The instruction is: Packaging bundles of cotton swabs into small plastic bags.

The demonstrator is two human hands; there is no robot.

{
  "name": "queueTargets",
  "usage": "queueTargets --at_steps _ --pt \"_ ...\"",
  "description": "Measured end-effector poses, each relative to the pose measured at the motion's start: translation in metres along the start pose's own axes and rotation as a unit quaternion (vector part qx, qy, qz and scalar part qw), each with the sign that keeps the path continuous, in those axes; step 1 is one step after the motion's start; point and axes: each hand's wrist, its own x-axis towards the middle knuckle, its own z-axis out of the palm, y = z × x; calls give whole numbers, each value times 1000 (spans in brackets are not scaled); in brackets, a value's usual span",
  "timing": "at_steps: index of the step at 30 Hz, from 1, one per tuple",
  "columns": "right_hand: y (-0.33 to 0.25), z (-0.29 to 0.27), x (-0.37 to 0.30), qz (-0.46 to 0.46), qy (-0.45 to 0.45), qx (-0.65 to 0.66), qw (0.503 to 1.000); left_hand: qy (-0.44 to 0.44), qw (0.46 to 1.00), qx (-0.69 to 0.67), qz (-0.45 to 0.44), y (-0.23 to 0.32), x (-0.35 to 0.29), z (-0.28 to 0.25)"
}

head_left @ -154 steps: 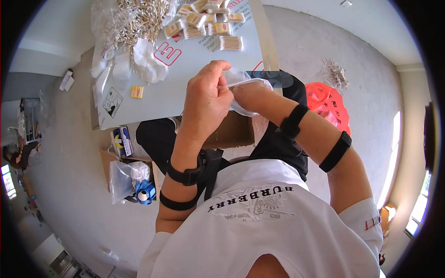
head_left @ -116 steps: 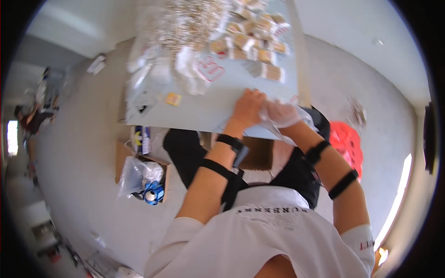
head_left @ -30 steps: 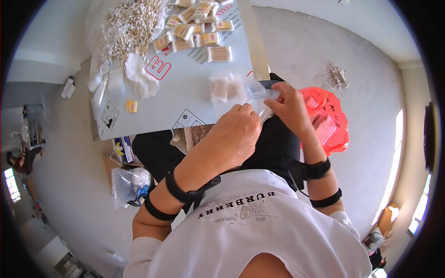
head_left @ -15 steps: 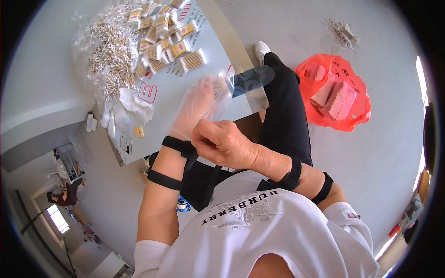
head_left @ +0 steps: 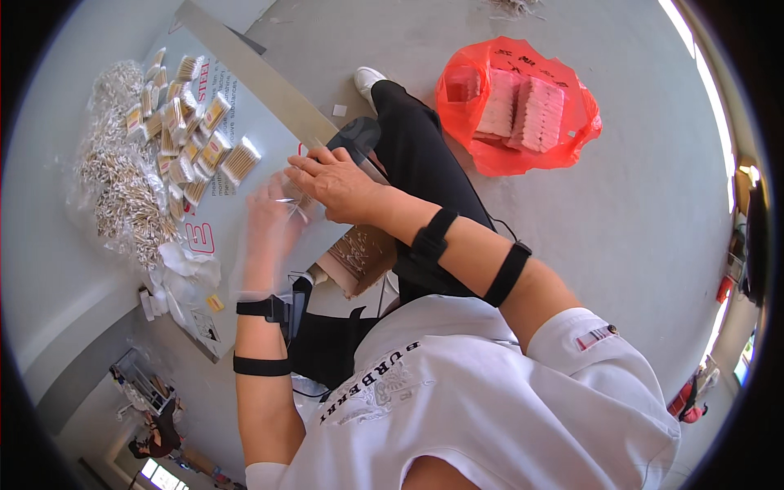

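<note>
**Entry: both hands on a small clear bag at the table edge**

**Change vs. half a sec. ago:** Hands were stacked one over the other nearer the body; now side by side, out over the near edge of the table [head_left: 245, 106]. Left hand [head_left: 268, 219] is motion-blurred, so moving fast. Judged: the bag work has gone back onto the surface, i.e. handling of one bag, not a rest.

**Item in hand:** small clear bag [head_left: 294, 194], between the two hands, just over the table edge. Contents too blurred to tell.

**Left hand:** at 9 o'clock of the bag, fingers up, touching it; grip can't be told through the blur. Two black bands on the forearm.

**Right hand** [head_left: 335, 178]: at 3 o'clock of the bag, fingers curled down, pinching its top edge. Two black bands on the forearm too.

**Surface:** pale table w/ printed sheet.
- Filled packets [head_left: 192, 135], tan contents, loose cluster at 10 o'clock of the hands.
- Heap of pale small pieces [head_left: 122, 192] on clear plastic, 9 o'clock, well apart.
- Crumpled white bags [head_left: 175, 273], at 8 o'clock, near the table end.

**Room:** grey concrete floor [head_left: 637, 212].
- Red bag [head_left: 518, 102], open, pinkish stacks inside, at 2 o'clock, well apart.
- Cardboard box [head_left: 359, 257] under the table edge, by the knee.
- Person seated, black trousers, white shoe.
</note>
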Motion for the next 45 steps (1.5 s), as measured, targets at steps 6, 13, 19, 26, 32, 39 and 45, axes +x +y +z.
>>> queueTargets --at_steps 6,13,19,26,32,39,45 --pt "9 17 9 -24 0 38 999 -48 999 -13 -13 -19 -2 -6" --pt "14 15 10 -4 24 46 999 -44 999 -17 -6 -17 -5 -2" --pt "14 12 17 5 -13 56 998 -24 994 -102 -36 -13 -4 11" --pt "23 -1 10 -14 -1 134 991 -12 965 -232 -117 5 -8 -10" --pt "28 -7 4 18 -34 153 987 -37 983 -110 139 4 -18 -58" --pt "17 -6 -2 65 7 152 986 -165 967 -136 140 -12 7 -37" --pt "-24 -15 -18 17 11 44 999 -83 963 -170 193 -35 10 -10"
